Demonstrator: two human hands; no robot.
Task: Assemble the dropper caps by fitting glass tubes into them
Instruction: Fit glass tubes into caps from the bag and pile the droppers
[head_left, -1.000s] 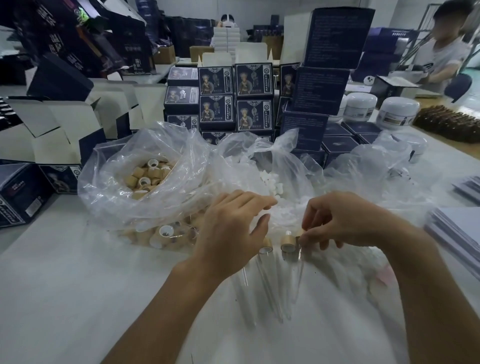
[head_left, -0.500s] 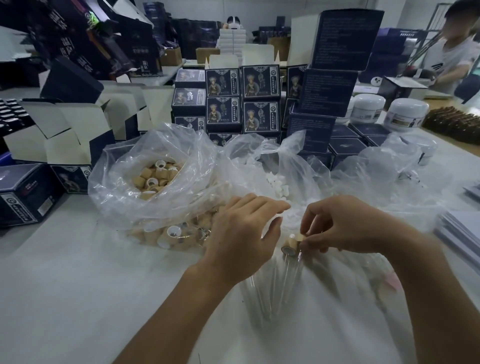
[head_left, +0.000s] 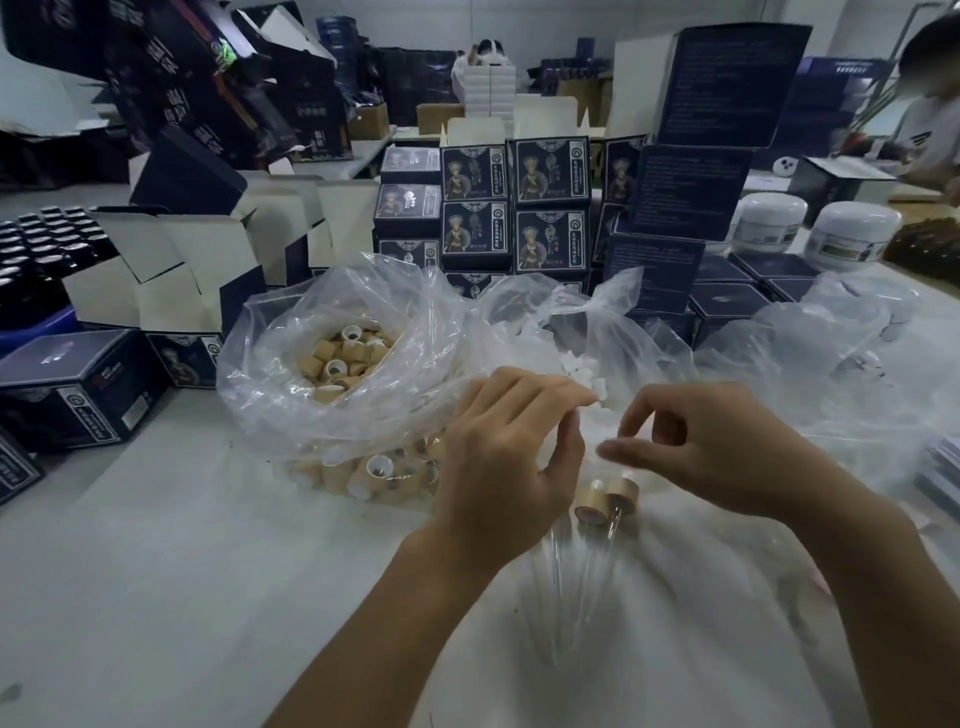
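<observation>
Two tan dropper caps (head_left: 607, 500) with glass tubes (head_left: 612, 526) fitted lie side by side on the plastic sheet, just below and between my hands. More clear glass tubes (head_left: 556, 582) lie nearer to me. My left hand (head_left: 511, 457) hovers above them, its fingers stretched toward the white rubber bulbs (head_left: 584, 376) in a clear bag; I see nothing held in it. My right hand (head_left: 711, 452) hovers to the right with loosely curled fingers pointing left, apart from the caps. An open clear bag (head_left: 270, 410) at left holds many loose tan caps (head_left: 340, 358).
Stacks of dark blue printed boxes (head_left: 519, 208) stand behind the bags, with open white-lined cartons (head_left: 171, 275) at left. White jars (head_left: 852, 236) sit at the back right, near another person (head_left: 930, 119). Crumpled plastic (head_left: 810, 343) covers the right side.
My right hand has let go of the cap with its tube, which now lies beside the other one. Both hands have lifted slightly toward the bag of bulbs.
</observation>
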